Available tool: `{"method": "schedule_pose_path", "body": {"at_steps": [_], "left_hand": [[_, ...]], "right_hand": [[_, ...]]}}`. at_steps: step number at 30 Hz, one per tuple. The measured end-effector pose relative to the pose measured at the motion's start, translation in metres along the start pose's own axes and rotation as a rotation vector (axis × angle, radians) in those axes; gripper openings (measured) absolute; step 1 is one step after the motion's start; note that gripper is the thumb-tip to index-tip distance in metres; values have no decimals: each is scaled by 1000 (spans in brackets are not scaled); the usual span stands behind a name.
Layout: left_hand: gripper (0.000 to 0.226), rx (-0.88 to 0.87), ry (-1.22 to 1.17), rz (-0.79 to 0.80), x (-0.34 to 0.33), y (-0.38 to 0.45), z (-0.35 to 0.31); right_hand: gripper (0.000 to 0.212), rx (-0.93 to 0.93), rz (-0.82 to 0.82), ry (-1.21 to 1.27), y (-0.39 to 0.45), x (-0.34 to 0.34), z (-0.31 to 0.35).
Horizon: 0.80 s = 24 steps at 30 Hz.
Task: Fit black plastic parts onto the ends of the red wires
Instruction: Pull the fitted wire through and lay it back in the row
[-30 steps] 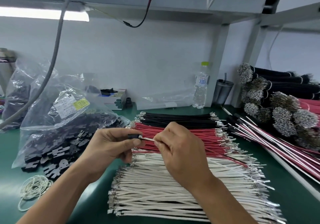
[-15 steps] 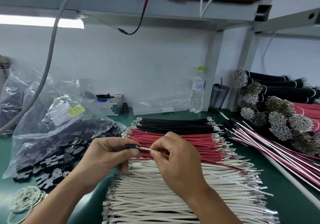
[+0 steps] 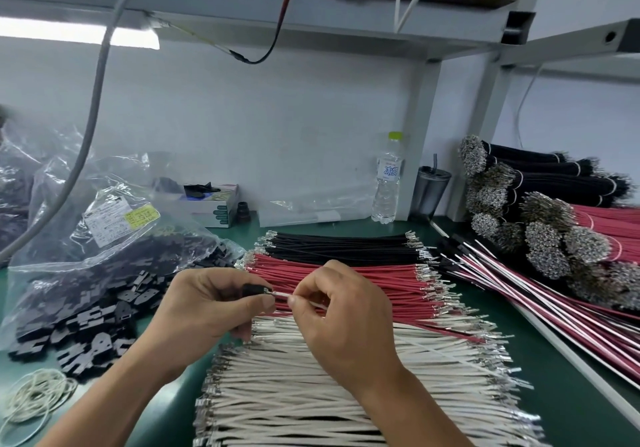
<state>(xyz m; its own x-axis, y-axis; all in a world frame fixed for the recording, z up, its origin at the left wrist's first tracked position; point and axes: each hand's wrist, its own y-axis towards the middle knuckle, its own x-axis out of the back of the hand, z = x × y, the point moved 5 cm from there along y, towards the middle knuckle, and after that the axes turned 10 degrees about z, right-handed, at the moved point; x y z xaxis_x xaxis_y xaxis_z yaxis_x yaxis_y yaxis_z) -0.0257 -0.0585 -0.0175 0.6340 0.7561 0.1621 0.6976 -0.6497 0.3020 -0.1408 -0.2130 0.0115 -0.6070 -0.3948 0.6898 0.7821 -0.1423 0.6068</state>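
Black plastic part (image 3: 252,289) pinched in left hand (image 3: 207,304); right hand (image 3: 346,311) pinches wire (image 3: 281,295).

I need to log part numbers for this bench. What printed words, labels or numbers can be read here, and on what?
White and yellow stickers on the clear plastic bag of black parts: printed, too small to read.
Blue-and-white label on the clear water bottle with the green cap: blurred blue characters, unreadable.
White cardboard box by the wall: print too blurred to read.
Nothing else bears text.
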Motion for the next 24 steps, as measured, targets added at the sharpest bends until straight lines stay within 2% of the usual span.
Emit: {"method": "schedule_pose_path", "body": {"at_steps": [11,16,20,24], "left_hand": [[21,-24,-7,5,1,-1,-4],[20,-24,21,48,-1,-1,-5],[30,-6,23,74,0,-2,-4],[22,7,82,127,-5,-2,-1]], "right_hand": [[11,33,-54,-10,0,5,0],[13,104,-29,-75,-1,4,4],[15,151,-2,-49,-2,1,2],[15,251,-9,-185,-4,-1,13]]}}
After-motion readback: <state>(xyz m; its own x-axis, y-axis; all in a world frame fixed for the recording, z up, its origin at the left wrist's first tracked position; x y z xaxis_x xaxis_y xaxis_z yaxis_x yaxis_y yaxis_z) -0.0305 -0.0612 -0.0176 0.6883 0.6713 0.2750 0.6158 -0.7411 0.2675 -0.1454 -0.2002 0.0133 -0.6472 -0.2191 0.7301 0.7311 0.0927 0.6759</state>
